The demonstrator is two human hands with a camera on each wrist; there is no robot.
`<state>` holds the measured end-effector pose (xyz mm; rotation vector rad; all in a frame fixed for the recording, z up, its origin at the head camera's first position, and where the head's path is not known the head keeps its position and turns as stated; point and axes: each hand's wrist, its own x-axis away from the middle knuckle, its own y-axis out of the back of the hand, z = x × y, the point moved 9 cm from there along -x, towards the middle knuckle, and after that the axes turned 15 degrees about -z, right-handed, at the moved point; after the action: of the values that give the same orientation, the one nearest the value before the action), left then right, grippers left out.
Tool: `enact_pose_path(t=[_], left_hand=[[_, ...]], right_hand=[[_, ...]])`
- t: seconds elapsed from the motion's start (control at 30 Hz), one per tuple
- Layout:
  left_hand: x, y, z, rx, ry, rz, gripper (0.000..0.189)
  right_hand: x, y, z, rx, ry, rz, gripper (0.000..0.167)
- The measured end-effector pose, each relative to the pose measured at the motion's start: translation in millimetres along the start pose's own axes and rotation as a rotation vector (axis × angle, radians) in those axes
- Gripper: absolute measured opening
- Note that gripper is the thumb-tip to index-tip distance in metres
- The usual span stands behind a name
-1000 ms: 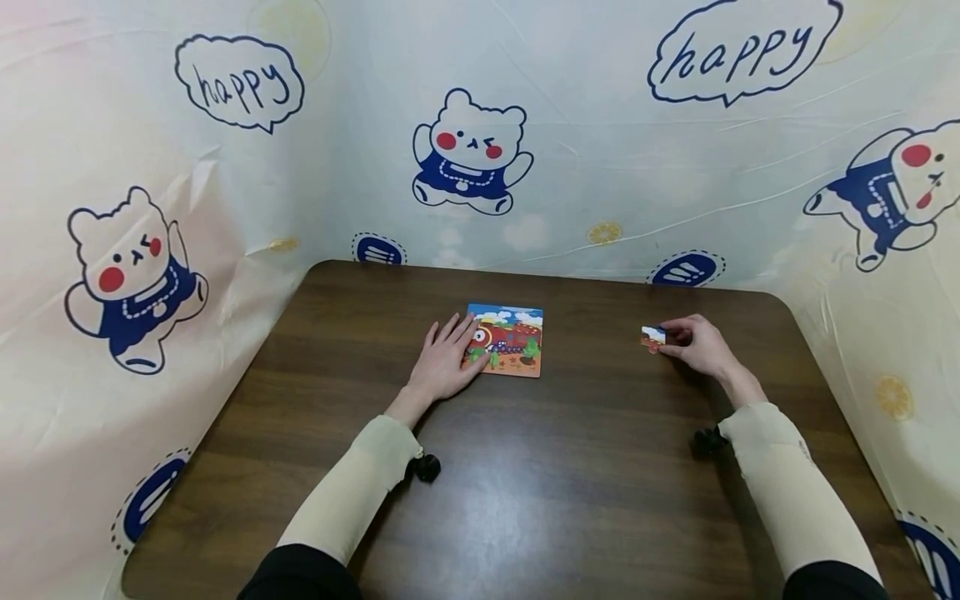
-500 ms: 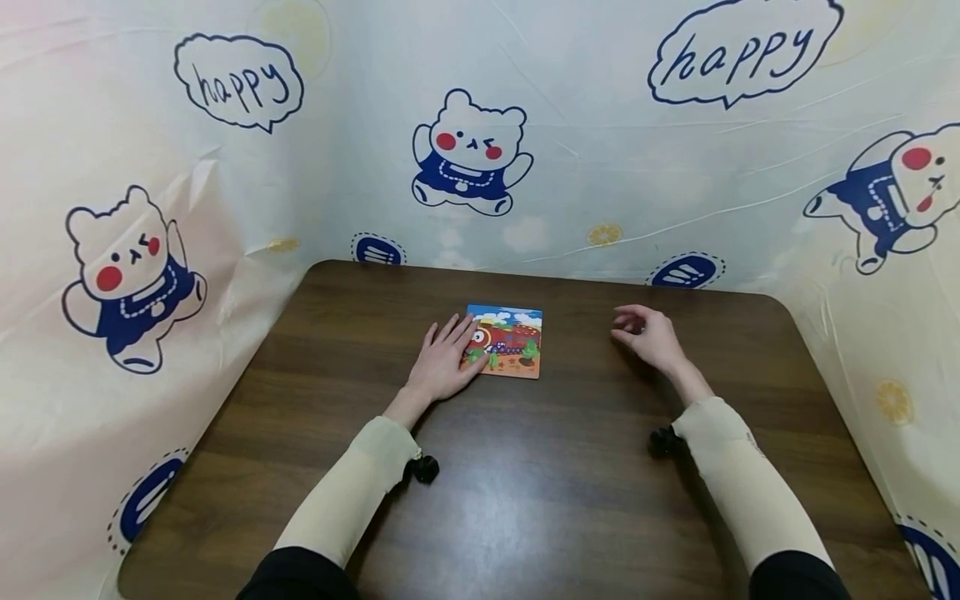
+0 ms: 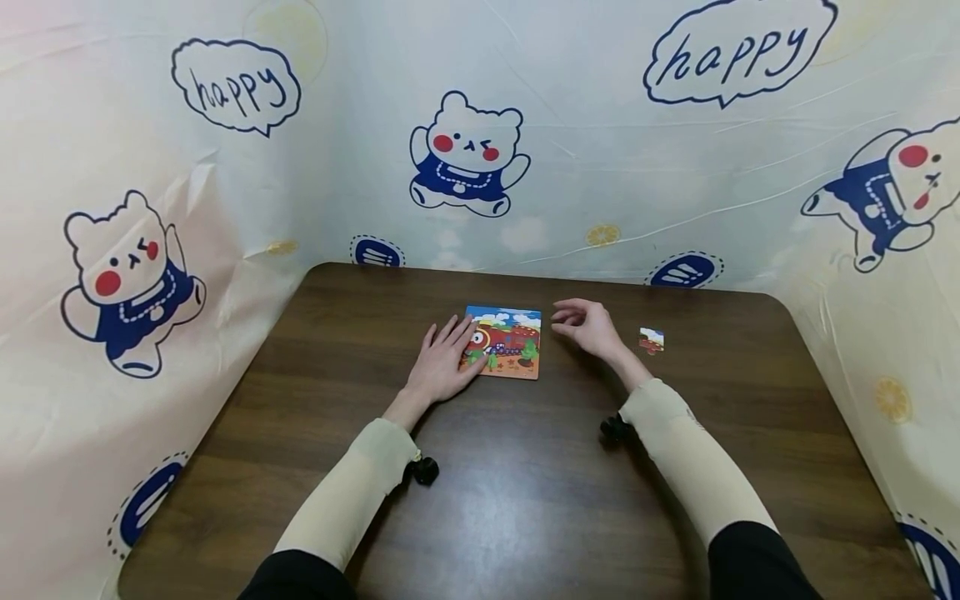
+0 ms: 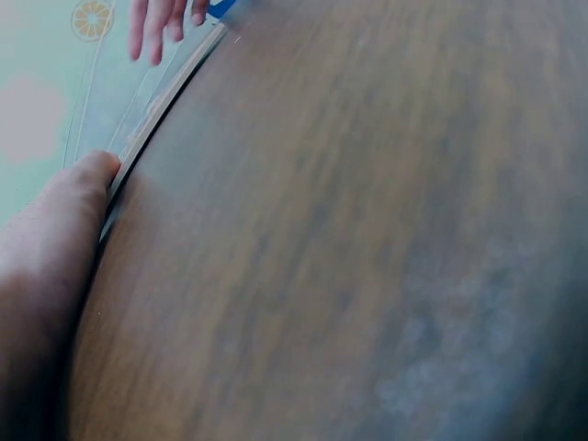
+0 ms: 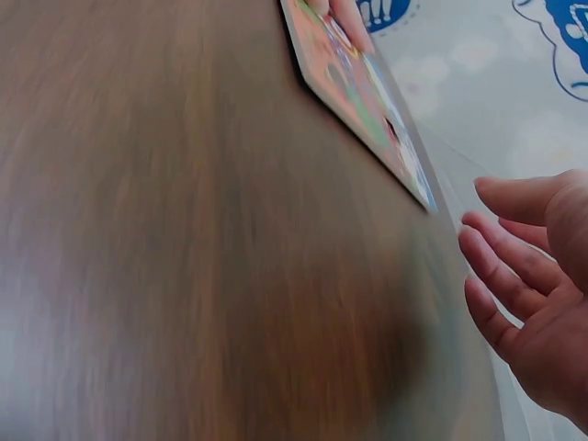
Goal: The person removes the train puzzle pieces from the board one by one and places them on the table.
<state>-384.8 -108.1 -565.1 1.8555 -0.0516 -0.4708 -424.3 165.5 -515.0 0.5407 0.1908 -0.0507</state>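
Observation:
A square picture puzzle, showing a red train under a blue sky, lies flat on the brown table. My left hand rests on its left side with fingers spread and covers part of the picture. To the puzzle's right, my right hand hovers beside the edge with nothing in it. In the right wrist view its fingers are loosely bent, the thumb apart from them, near the puzzle's corner. Further right lies a single small puzzle piece with white, blue and reddish-brown print.
The wooden table has rounded far corners. Behind and beside it hangs a pale cloth printed with bears and "happy" bubbles. A dark round object sits at each sleeve cuff.
My right hand has let go of the small puzzle piece, leaving it on the table, and has moved left to beside the puzzle. The left hand stays in place.

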Motion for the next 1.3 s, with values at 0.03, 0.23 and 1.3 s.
enact_pose_path(t=[0.03, 0.23, 1.3], left_hand=[[0.1, -0.2, 0.0, -0.001, 0.001, 0.001, 0.085], [0.0, -0.8, -1.4, 0.007, 0.008, 0.007, 0.085], [-0.6, -3.3, 3.4, 0.031, 0.023, 0.019, 0.086]], right_hand=[[-1.1, -4, 2, -0.015, -0.005, 0.007, 0.042], [-6.5, -28, 13, -0.04, -0.031, 0.043, 0.041], [-3.0, -86, 20, -0.029, -0.196, 0.067, 0.053]])
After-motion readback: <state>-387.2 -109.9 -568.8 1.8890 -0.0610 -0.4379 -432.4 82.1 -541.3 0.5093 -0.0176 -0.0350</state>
